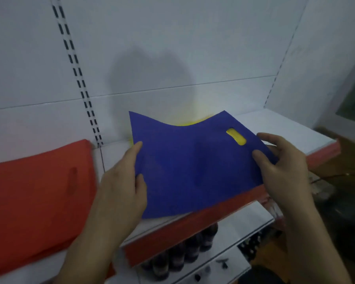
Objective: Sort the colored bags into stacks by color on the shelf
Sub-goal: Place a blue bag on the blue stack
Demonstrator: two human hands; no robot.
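Observation:
A blue flat bag [188, 165] with a slot handle hangs just above the white shelf [275, 128], its middle sagging. My left hand [123, 187] pinches its left edge, thumb on top. My right hand [283, 167] pinches its right edge near the handle slot. A yellow bag [184, 124] lies under it, showing behind the blue edge and through the slot. A red bag [35, 197] lies flat on the shelf to the left.
The shelf has a red front strip [193, 226] and a white back wall with a slotted upright [78, 78]. Dark bottles [182, 255] stand on a lower shelf below. Dim clutter sits at the right.

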